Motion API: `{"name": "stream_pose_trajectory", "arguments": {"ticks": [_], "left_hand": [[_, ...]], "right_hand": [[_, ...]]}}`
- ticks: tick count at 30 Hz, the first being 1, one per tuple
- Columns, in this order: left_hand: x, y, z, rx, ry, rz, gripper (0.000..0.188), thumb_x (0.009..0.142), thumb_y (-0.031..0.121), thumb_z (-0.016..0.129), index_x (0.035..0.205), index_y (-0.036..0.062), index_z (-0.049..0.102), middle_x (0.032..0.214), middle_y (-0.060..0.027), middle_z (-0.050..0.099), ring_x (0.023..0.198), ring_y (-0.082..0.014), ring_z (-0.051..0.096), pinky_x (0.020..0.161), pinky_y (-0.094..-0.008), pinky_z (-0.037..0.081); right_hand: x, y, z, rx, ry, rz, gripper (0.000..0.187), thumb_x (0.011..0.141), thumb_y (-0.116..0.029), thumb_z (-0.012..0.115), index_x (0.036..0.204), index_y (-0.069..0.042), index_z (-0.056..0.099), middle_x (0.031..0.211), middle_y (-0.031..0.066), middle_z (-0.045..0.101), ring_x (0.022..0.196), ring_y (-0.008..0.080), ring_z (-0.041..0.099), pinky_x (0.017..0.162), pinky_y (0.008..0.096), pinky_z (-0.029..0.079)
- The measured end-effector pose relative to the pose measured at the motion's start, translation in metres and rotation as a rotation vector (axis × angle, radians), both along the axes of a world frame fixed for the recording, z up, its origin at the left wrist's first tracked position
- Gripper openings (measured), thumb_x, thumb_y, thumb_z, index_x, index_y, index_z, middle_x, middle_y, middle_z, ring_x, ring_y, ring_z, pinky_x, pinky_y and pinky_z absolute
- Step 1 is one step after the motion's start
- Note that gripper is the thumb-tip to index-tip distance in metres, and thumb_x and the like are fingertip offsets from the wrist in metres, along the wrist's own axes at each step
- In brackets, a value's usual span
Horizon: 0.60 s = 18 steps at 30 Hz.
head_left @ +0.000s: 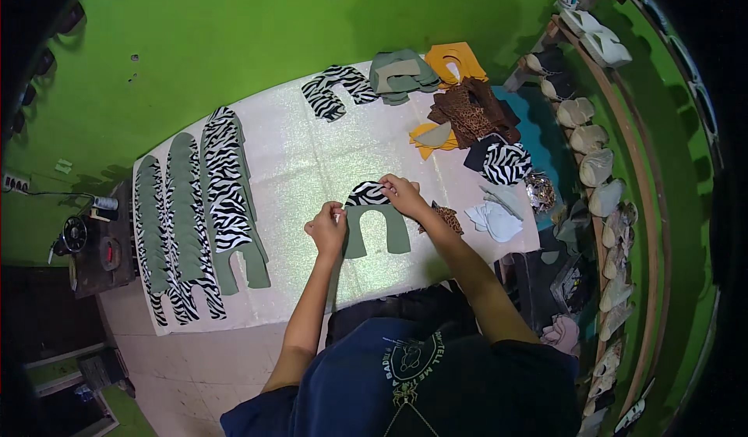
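- Green walls (257, 31) rise beyond my pale, shiny table (296, 176).
- My right hand (401, 198) pinches the curved zebra-print piece (364, 194) by its right end.
- My left hand (327, 226) has fingertips drawn together at its left end; whether they grip, I cannot tell.
- It lies along the green U-shaped piece (354, 242), near my table's front edge.

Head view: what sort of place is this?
Probably a shoemaking workshop: shoe-shaped forms line the right side, and green and zebra-print pieces lie in overlapping rows on the table.
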<state>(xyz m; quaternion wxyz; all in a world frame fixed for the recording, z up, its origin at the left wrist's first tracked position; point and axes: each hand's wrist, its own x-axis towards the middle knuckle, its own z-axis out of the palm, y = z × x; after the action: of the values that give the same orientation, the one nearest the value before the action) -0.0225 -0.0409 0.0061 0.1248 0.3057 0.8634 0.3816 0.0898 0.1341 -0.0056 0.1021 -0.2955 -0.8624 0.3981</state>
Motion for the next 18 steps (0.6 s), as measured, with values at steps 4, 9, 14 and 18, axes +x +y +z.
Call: {"name": "stream_pose_trajectory", "arguments": {"ticks": [4, 9, 14, 18], "left_hand": [[0.0, -0.001, -0.002, -0.012, 0.012, -0.006, 0.023, 0.073, 0.021, 0.063, 0.093, 0.011, 0.058, 0.079, 0.0008, 0.062, 0.074, -0.0138, 0.058, 0.077, -0.034, 0.026], [0.001, -0.001, 0.0, -0.024, 0.031, -0.022, 0.022, 0.073, 0.019, 0.063, 0.093, 0.011, 0.057, 0.08, 0.0004, 0.061, 0.076, -0.0141, 0.057, 0.078, -0.0339, 0.025], [0.007, -0.001, 0.004, -0.001, 0.127, -0.034, 0.019, 0.073, 0.015, 0.062, 0.091, 0.0118, 0.057, 0.088, -0.0004, 0.058, 0.082, -0.0159, 0.054, 0.079, -0.0346, 0.025], [0.012, 0.001, 0.012, -0.055, 0.338, -0.083, 0.017, 0.073, 0.012, 0.06, 0.09, 0.0132, 0.057, 0.096, -0.0003, 0.055, 0.092, -0.0172, 0.05, 0.082, -0.038, 0.026]], "right_hand": [[0.001, 0.0, -0.001, 0.0, -0.005, -0.001, 0.019, 0.079, -0.018, 0.057, 0.097, -0.012, 0.056, 0.08, 0.0025, 0.059, 0.077, 0.0174, 0.056, 0.076, 0.0339, 0.033], [0.001, -0.001, -0.003, 0.004, -0.036, -0.005, 0.019, 0.079, -0.017, 0.057, 0.098, -0.013, 0.056, 0.083, 0.003, 0.059, 0.08, 0.018, 0.055, 0.078, 0.0338, 0.03], [0.002, -0.004, -0.002, 0.018, -0.032, -0.002, 0.02, 0.081, -0.019, 0.055, 0.1, -0.014, 0.055, 0.085, 0.0037, 0.059, 0.084, 0.0186, 0.055, 0.079, 0.0358, 0.029], [0.002, -0.006, 0.0, 0.052, -0.029, -0.001, 0.02, 0.081, -0.02, 0.054, 0.101, -0.014, 0.054, 0.086, 0.0044, 0.06, 0.085, 0.0197, 0.055, 0.08, 0.0375, 0.029]]}}
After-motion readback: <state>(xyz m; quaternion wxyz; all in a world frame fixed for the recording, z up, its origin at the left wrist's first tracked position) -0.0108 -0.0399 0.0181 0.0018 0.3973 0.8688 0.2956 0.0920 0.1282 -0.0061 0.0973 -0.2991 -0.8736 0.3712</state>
